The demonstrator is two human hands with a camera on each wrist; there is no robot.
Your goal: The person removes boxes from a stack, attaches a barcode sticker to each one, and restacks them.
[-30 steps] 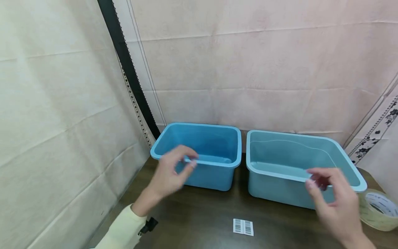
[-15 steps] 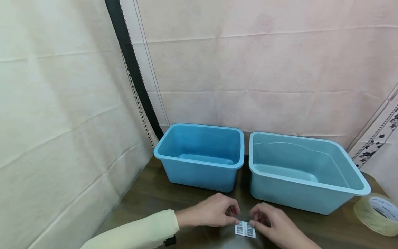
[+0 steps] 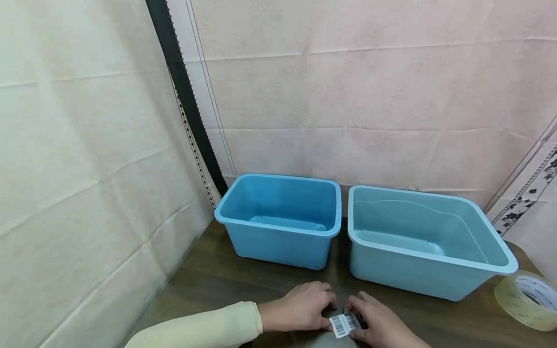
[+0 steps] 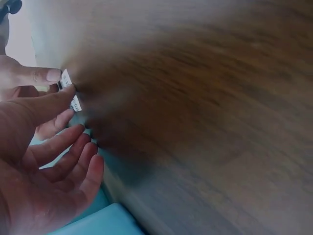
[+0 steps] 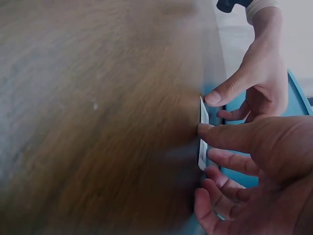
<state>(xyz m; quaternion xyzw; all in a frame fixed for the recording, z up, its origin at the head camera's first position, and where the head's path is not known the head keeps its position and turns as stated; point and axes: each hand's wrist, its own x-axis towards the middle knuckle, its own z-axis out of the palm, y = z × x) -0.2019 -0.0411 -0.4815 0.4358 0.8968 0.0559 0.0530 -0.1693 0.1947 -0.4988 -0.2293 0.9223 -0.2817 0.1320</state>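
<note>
A small white paper label [image 3: 342,325], flat and rectangular, printed with two blocks of black bars, sits slightly askew at the table's near middle, between a person's hands. The right hand [image 3: 382,321] pinches it, thumb at the near edge and forefinger at the far one. The left hand [image 3: 302,308] arches, fingers curved, thumb touching the label's left end; whether it grips, I can't tell. A soft, pale yellow sleeve [image 3: 204,327] covers that arm. The table [image 3: 226,275] is dark, streaky-grained wood. Behind stand two smooth, round-cornered tubs with rolled rims: a bright blue tub [image 3: 278,245] and a paler tub [image 3: 404,271]. Rightmost lies a thick ring of yellowish, see-through tape [image 3: 518,309]. Creased, pale cloth [image 3: 348,92] hangs beyond.
</note>
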